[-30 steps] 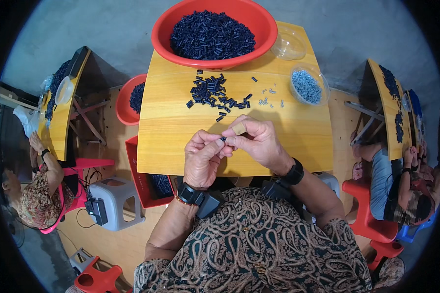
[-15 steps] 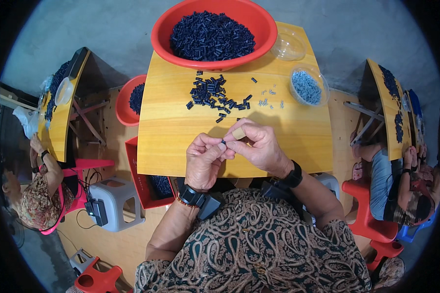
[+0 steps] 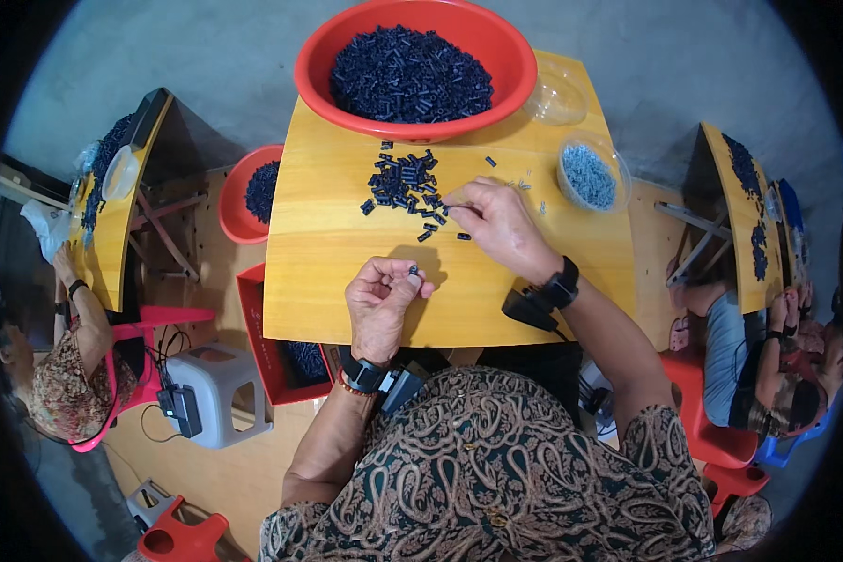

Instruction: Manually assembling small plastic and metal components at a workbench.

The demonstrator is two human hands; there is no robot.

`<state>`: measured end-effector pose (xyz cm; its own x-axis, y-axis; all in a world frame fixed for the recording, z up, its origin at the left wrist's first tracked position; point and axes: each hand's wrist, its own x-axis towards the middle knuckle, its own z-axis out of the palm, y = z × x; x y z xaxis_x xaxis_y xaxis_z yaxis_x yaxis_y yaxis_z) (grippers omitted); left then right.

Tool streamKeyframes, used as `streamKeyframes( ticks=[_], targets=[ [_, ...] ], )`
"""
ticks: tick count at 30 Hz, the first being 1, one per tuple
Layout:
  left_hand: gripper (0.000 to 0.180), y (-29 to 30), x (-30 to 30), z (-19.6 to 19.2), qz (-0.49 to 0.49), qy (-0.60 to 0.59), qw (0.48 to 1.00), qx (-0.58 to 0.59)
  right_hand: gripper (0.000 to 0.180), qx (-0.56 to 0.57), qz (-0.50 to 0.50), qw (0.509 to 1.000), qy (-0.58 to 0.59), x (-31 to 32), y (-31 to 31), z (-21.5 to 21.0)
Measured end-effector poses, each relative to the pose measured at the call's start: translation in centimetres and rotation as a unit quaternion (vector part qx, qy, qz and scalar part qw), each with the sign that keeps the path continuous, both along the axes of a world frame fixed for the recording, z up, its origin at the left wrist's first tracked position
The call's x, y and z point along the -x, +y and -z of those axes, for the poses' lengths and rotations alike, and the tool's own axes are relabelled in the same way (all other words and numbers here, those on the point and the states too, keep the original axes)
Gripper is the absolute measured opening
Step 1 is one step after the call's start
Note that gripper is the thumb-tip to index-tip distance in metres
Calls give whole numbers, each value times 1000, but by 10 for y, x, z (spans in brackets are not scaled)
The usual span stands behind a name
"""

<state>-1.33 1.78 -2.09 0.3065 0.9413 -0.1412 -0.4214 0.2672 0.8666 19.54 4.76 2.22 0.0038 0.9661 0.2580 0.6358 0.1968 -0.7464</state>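
Observation:
My left hand is near the table's front edge, thumb and fingers pinching a small black plastic piece that pokes out at the tips. Farther forward, my right hand reaches to the right side of a loose pile of small black plastic pieces. Its thumb and forefinger close at a dark piece there, partly hidden by the fingers. To the right of that hand lie a few small grey pins, next to a clear round tub filled with similar pins.
A large red basin heaped with black pieces stands at the table's far edge, a clear lid beside it. A red basin and red box sit low on the left. People work at side tables left and right.
My hands have come apart. The right one has moved forward to the pile's right edge, while the left stays near the front, still pinching a black piece.

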Motion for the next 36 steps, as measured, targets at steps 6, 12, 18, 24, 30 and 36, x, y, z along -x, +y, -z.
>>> streamKeyframes(
  ticks=[6,12,18,24,30,36],
  targets=[
    [8,1,0,1,-14,-23,1000,-5,11,-1,-52,988,-143,20,29,6],
    [8,1,1,4,-5,-19,1000,-20,10,22,-51,973,-226,29,30,5],
    [8,2,1,3,-3,-23,1000,-17,8,5,-45,978,-205,28,30,8],
    [9,1,1,2,-3,-3,1000,-19,5,-47,-29,998,21,16,31,1],
    [10,2,0,8,-3,-10,1000,-16,6,112,-28,951,288,-6,-5,-9],
    [12,2,-3,0,15,-4,1000,-14,15,131,-54,912,384,-1,-42,-6]
  ],
)
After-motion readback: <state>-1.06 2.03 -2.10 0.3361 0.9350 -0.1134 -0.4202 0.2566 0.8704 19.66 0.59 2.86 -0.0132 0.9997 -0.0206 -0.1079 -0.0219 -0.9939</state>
